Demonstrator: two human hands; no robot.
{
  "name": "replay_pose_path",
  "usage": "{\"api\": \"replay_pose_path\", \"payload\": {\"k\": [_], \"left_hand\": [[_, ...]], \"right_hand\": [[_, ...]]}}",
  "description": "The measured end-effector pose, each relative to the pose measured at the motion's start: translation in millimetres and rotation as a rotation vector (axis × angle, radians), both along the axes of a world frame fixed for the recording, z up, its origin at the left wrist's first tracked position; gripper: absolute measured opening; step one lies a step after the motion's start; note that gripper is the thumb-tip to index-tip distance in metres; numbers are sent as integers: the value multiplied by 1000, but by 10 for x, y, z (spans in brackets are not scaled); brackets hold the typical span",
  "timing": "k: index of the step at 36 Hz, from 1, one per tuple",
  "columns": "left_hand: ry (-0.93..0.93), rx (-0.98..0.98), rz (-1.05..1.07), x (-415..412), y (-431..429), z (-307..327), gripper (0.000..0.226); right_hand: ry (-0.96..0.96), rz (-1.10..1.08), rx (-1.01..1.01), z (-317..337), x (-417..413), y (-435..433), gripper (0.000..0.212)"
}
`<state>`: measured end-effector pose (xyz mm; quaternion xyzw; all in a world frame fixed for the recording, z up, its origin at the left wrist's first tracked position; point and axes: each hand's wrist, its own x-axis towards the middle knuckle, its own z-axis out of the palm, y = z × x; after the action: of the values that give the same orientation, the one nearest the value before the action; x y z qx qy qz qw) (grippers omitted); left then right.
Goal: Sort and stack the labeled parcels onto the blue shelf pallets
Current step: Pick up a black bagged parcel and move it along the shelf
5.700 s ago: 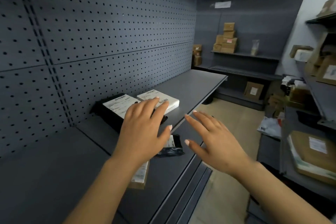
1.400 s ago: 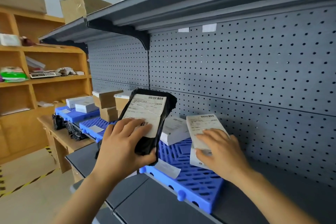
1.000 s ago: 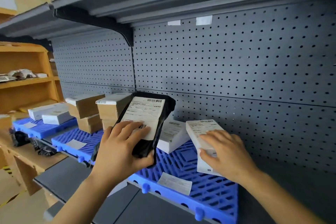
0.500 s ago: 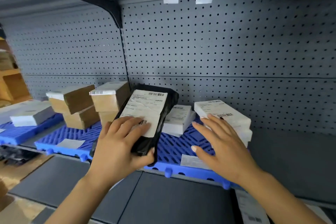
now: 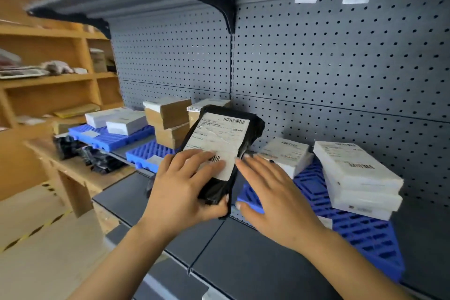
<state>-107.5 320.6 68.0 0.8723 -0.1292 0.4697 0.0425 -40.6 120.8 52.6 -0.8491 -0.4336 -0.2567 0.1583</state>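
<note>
My left hand (image 5: 181, 187) grips a black plastic parcel (image 5: 225, 153) with a white shipping label, held tilted in front of the grey shelf. My right hand (image 5: 272, 195) hovers flat with fingers spread, its fingertips next to the parcel's right edge, holding nothing. Behind it lies a blue pallet (image 5: 360, 231) carrying a stack of white boxes (image 5: 358, 175) at the right and another white box (image 5: 286, 153) further back. A second blue pallet (image 5: 148, 153) holds brown cardboard boxes (image 5: 169, 119). A third blue pallet (image 5: 109, 137) at the left holds two white boxes (image 5: 115, 119).
A grey pegboard wall (image 5: 328, 68) backs the shelf, with another shelf and black bracket (image 5: 219, 2) overhead. Wooden shelving (image 5: 48, 78) stands at the left. Black bags (image 5: 82, 151) lie on a wooden table below the pallets. The bare grey shelf front (image 5: 243, 258) lies under my hands.
My right hand has left the white box on the right-hand stack and drawn back beside the black parcel. My view swung left. My left hand still holds the parcel.
</note>
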Motion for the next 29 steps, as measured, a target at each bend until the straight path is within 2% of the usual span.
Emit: {"api": "replay_pose_path", "payload": {"k": [6, 15, 29], "left_hand": [[4, -12, 129, -277, 196, -38, 53], [13, 1, 261, -563, 634, -90, 52], [11, 1, 261, -570, 2037, -166, 52]], "right_hand": [[1, 153, -18, -49, -54, 319, 73], [15, 310, 67, -136, -120, 949, 75], [22, 266, -31, -155, -102, 2308, 74]]}}
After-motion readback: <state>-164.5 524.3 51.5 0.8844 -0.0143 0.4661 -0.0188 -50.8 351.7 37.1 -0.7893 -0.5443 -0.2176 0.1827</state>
